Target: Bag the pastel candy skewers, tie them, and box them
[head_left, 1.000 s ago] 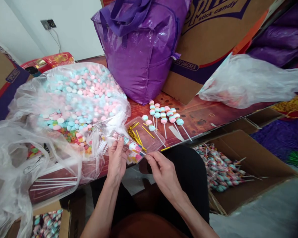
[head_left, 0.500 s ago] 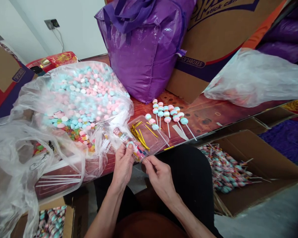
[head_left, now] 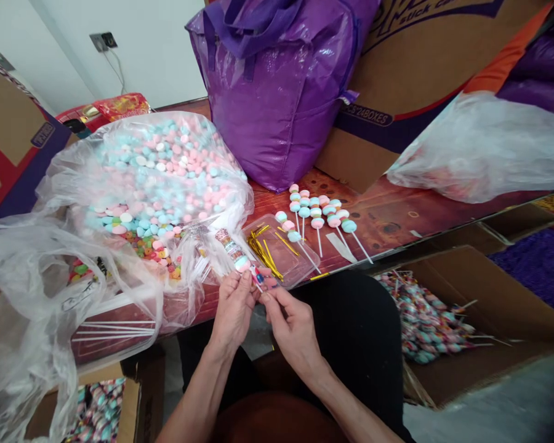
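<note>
The left hand (head_left: 234, 307), fingers curled closed, pinches a wrapped candy stick (head_left: 233, 249) at its lower candies; the right hand (head_left: 295, 326), thumb and forefinger together, grips its stick end. Light left pressure should spare the candies. Gold ties (head_left: 264, 253) lie just beyond both.

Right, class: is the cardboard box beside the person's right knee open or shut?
Open. Nothing covers the cardboard box, and candies show inside.
</note>
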Demonstrator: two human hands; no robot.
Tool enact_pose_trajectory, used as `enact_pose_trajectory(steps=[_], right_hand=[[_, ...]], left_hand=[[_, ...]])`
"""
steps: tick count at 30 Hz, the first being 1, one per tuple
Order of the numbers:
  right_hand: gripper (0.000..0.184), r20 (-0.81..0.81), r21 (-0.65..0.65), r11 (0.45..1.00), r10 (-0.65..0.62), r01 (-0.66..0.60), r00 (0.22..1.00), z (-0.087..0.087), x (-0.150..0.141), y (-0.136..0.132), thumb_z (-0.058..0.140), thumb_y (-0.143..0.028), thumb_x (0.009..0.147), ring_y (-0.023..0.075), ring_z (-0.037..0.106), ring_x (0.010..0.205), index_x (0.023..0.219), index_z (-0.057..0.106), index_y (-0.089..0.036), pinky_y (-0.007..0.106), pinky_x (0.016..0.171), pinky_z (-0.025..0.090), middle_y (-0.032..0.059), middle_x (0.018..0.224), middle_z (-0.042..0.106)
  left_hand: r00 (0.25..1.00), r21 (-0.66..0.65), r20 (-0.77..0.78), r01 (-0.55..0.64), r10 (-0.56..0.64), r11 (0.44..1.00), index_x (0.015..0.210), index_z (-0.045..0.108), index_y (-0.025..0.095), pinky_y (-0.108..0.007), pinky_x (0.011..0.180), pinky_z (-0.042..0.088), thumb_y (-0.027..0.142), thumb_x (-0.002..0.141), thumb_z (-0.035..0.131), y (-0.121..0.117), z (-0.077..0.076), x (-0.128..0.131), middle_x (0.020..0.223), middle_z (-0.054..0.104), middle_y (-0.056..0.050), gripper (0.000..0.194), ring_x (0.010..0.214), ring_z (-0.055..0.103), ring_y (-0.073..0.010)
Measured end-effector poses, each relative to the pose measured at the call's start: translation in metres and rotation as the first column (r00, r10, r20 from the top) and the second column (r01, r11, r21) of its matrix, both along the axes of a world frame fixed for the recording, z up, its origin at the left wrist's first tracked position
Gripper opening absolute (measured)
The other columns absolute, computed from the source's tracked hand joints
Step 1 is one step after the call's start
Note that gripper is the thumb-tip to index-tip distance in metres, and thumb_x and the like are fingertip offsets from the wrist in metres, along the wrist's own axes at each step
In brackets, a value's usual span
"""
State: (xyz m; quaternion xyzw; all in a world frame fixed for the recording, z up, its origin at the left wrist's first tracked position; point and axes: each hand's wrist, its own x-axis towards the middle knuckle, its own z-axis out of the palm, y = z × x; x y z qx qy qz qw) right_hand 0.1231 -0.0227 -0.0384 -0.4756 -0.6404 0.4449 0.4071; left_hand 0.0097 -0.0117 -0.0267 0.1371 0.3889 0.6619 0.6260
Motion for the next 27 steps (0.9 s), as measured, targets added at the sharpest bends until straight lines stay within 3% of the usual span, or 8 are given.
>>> enact_pose_trajectory(steps=[5,11,14,16,18,20,24,27], right_hand=[[0.032,-0.012,-0.043,0.999,0.03,-0.03,0.999,0.007,-0.006,0.005,0.044,-0.032,0.097,0.0102,0.043,0.051,0.068,0.051,-0.02,0.022,0.051,0.035,-0.0041,0.057,0.047],[0.028,-0.181,-0.218,0.974,0.017,-0.057,0.983,0.018,-0.017,0.01,0.051,-0.043,0.094,0.0108,0.045,0.053,0.081,0.059,-0.019,0.022,0.051,0.037,-0.0023,0.062,0.054],[0.041,-0.344,-0.394,0.908,-0.002,-0.142,0.939,0.022,-0.022,0.013,0.049,-0.049,0.093,0.0086,0.035,0.043,0.064,0.053,-0.019,0.022,0.045,0.031,-0.0056,0.047,0.043],[0.046,-0.372,-0.467,0.838,0.103,-0.282,0.923,0.027,-0.022,0.017,0.046,-0.053,0.094,0.0083,0.034,0.039,0.064,0.054,-0.019,0.022,0.042,0.029,-0.0057,0.043,0.043],[0.047,-0.262,-0.415,0.83,0.284,-0.373,0.922,0.036,-0.018,0.021,0.042,-0.051,0.096,0.0098,0.043,0.042,0.065,0.057,-0.019,0.022,0.046,0.034,-0.0025,0.048,0.052],[0.044,-0.01,-0.258,0.891,0.384,-0.373,0.923,0.044,-0.012,0.029,0.042,-0.042,0.098,0.0115,0.051,0.052,0.064,0.058,-0.019,0.023,0.054,0.038,0.0001,0.057,0.06],[0.029,0.523,0.038,0.989,0.102,-0.142,0.846,0.046,-0.006,0.056,0.044,-0.022,0.095,0.0148,0.057,0.066,0.075,0.065,-0.018,0.025,0.063,0.037,0.0029,0.071,0.066],[0.022,0.787,0.075,0.996,-0.026,-0.055,0.616,0.038,-0.007,0.082,0.048,-0.02,0.094,0.0212,0.064,0.085,0.09,0.07,-0.017,0.028,0.067,0.038,0.0095,0.093,0.072]], left_hand=[[1.0,0.0,-0.009,-0.012,0.012,1.0,0.094,0.074,0.015,-0.031,0.074,0.054,0.033,0.075,0.081,-0.001,0.0,-0.002,0.086,0.076,-0.008,0.027,0.079,0.071,-0.0202],[0.995,0.034,-0.1,-0.016,0.019,0.999,0.094,0.077,0.015,-0.026,0.064,0.05,0.032,0.079,0.078,-0.009,0.001,-0.002,0.067,0.067,-0.001,0.023,0.053,0.055,-0.0091],[0.991,0.085,-0.102,0.097,-0.089,0.992,0.094,0.077,0.016,-0.026,0.059,0.05,0.032,0.079,0.078,-0.017,0.005,-0.012,0.06,0.058,0.002,0.022,0.05,0.049,-0.0085],[0.988,0.099,-0.077,0.14,-0.133,0.985,0.093,0.076,0.016,-0.026,0.057,0.05,0.031,0.077,0.08,-0.021,0.007,-0.02,0.063,0.059,0.001,0.022,0.053,0.05,-0.0099],[0.993,0.1,-0.049,0.114,-0.11,0.988,0.092,0.076,0.017,-0.025,0.055,0.048,0.032,0.076,0.081,-0.022,0.009,-0.025,0.067,0.059,-0.001,0.022,0.058,0.052,-0.0113],[0.999,0.105,-0.028,0.035,-0.032,0.994,0.09,0.075,0.017,-0.024,0.056,0.047,0.032,0.076,0.081,-0.019,0.01,-0.027,0.07,0.058,-0.001,0.021,0.066,0.055,-0.0134],[0.996,0.121,-0.041,-0.069,0.074,0.99,0.085,0.073,0.015,-0.023,0.067,0.046,0.029,0.078,0.08,-0.011,0.006,-0.026,0.068,0.053,0.0,0.017,0.07,0.053,-0.0115],[0.997,0.077,-0.05,-0.056,0.06,0.995,0.091,0.072,0.014,-0.019,0.059,0.04,0.029,0.078,0.08,-0.009,0.001,-0.024,0.066,0.05,0.002,0.021,0.06,0.044,-0.007]])
